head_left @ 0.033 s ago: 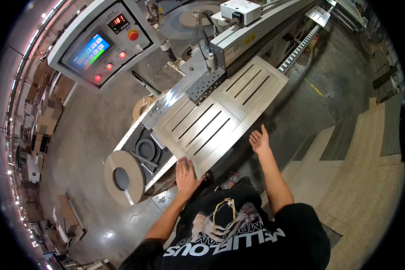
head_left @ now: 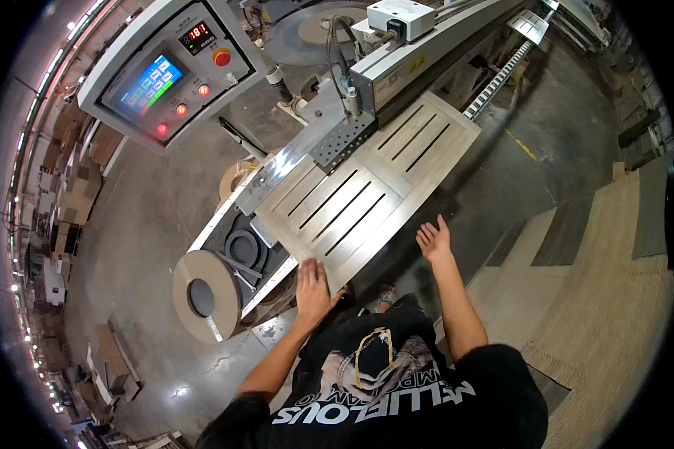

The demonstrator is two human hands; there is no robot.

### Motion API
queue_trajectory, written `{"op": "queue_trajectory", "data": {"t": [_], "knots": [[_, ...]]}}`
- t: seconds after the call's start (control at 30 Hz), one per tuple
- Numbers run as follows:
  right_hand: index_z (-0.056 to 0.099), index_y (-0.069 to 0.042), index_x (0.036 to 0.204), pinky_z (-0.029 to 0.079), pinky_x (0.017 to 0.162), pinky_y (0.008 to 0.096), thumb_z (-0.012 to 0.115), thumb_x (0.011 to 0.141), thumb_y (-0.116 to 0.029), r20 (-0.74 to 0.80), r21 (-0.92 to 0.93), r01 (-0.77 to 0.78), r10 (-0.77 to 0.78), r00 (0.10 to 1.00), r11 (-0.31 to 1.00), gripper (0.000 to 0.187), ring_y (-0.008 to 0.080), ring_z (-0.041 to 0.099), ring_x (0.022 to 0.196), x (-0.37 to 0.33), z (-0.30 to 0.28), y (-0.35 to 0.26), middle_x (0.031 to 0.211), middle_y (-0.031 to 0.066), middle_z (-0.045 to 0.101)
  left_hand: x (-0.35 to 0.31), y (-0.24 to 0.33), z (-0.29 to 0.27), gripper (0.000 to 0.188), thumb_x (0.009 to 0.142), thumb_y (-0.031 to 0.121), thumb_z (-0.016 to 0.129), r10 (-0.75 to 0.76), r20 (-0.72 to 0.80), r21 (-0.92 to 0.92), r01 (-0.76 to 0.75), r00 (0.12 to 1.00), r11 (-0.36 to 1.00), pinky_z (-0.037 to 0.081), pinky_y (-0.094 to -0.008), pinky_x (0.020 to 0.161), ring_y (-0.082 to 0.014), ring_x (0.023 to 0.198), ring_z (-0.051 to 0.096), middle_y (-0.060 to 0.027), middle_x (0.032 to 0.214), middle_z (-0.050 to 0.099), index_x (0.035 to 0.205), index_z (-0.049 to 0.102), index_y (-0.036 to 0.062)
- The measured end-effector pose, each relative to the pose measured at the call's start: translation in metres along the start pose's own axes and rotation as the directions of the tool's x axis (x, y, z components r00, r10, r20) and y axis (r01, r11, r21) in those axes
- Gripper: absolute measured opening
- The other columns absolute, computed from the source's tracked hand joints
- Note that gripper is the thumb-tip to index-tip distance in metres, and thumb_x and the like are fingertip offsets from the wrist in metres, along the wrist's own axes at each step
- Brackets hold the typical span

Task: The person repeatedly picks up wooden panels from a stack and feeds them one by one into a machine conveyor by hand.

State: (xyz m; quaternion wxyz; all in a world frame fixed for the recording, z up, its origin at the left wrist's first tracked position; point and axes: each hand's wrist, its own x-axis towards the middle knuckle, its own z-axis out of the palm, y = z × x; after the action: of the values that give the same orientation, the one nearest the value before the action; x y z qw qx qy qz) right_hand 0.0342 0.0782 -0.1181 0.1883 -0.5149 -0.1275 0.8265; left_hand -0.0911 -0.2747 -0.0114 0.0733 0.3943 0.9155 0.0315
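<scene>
A pale grey wood-grain panel (head_left: 397,196) with several long dark slots lies on an edge banding machine (head_left: 427,63), its far edge along the machine's metal guide (head_left: 288,176). At the panel's near left corner, my left hand (head_left: 314,292) rests with fingers stretched over the edge. My right hand (head_left: 434,241) hovers just off the long near side, fingers spread and nothing in it. A dark perforated plate (head_left: 342,144) sits right beside the panel's far edge.
A control box (head_left: 174,71) with a lit screen and red buttons stands at upper left. Below it, a large tan coil (head_left: 228,295) sits at the machine's end. A slatted conveyor rail (head_left: 499,80) runs away at upper right. Pale and dark boards (head_left: 577,262) lie at right.
The panel has slid slightly up and to the right along the machine. My left hand has moved a little with it, and my right hand has dropped slightly.
</scene>
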Motion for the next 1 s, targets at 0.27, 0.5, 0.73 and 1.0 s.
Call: {"op": "queue_trajectory", "data": {"t": [0.27, 0.5, 0.73, 1.0], "knots": [[0.050, -0.005, 0.141, 0.042, 0.110, 0.0388, 0.061, 0.094, -0.047, -0.304, 0.233, 0.073, 0.001, 0.953, 0.970, 0.064, 0.0273, 0.052, 0.130, -0.107, -0.142, 0.056, 0.143, 0.0103, 0.053, 0.077, 0.019, 0.015, 0.102, 0.091, 0.061, 0.057, 0.377, 0.045, -0.085, -0.372, 0.925, 0.924, 0.007, -0.0607, 0.120, -0.0599, 0.145, 0.007, -0.0443, 0.155, 0.006, 0.154, 0.017, -0.0093], [0.058, -0.004, 0.122, 0.048, 0.100, 0.0367, 0.054, 0.100, -0.040, -0.450, 0.108, 0.418, -0.331, 0.829, 0.902, 0.042, 0.0252, 0.058, 0.118, -0.240, -0.140, 0.093, 0.129, 0.0111, 0.060, 0.123, 0.064, 0.012, 0.096, 0.092, 0.055, 0.058, 0.465, 0.016, -0.133, -0.459, 0.885, 0.879, 0.006, -0.0612, 0.121, -0.0590, 0.145, 0.011, -0.0491, 0.150, 0.015, 0.151, 0.025, -0.0122], [0.071, -0.006, 0.096, 0.054, 0.082, 0.0407, 0.071, 0.085, -0.017, 0.207, -0.972, 0.149, -0.961, 0.181, -0.181, 0.016, 0.0320, 0.067, 0.093, -0.391, -0.042, 0.137, 0.099, 0.0140, 0.070, 0.174, 0.033, 0.000, 0.092, 0.084, 0.053, 0.069, 0.558, -0.204, -0.165, -0.590, 0.804, 0.790, 0.018, -0.0489, 0.122, -0.0429, 0.146, 0.026, -0.0292, 0.155, 0.031, 0.146, 0.039, -0.0077], [0.065, 0.002, 0.111, 0.049, 0.091, 0.0417, 0.069, 0.088, -0.019, 0.345, -0.921, -0.360, -0.735, -0.584, -0.146, 0.032, 0.0337, 0.063, 0.104, -0.599, -0.022, 0.124, 0.108, 0.0173, 0.067, 0.213, 0.020, 0.035, 0.078, 0.096, 0.048, 0.058, 0.673, -0.183, -0.021, -0.687, 0.717, 0.726, 0.012, -0.0442, 0.125, -0.0323, 0.151, 0.021, -0.0113, 0.163, 0.027, 0.153, 0.035, 0.0013]]}}
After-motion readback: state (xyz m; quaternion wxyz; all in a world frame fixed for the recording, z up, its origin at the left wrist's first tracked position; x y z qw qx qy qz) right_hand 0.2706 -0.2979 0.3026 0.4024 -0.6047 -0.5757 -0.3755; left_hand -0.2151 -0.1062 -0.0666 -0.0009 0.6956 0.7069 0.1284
